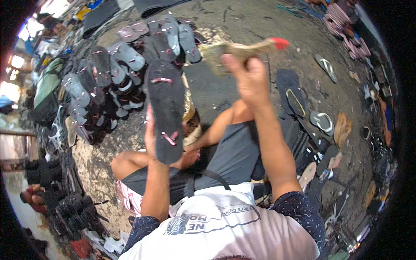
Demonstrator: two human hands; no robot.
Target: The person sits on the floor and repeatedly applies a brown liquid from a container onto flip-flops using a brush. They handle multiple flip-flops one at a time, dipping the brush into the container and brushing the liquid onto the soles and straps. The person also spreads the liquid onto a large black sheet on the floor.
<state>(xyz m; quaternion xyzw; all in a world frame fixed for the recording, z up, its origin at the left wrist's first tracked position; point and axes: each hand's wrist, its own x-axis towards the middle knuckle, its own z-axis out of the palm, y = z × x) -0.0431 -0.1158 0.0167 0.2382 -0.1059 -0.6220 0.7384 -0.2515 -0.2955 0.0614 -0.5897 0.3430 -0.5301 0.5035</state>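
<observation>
My left hand [151,136] is wrapped round the edge of a dark sandal sole [166,108], held upright with pink marks near its two ends. Most of those fingers are behind the sole. Raised to the right, my right hand [252,84] grips a wide brush [219,58] by its handle, which ends in a red tip. The brush is slightly blurred and apart from the sole. Below it lies a flat dark board [212,86]. Partly hidden behind the sole stands a yellowish can [190,113].
Many grey and black sandal soles [125,56] are piled at the front left. A white-strapped flip-flop [321,122], another flip-flop [326,67] and a dark sandal with a yellow strap [288,82] lie to the right. Scraps litter the ground. My crossed legs [234,145] frame the work spot.
</observation>
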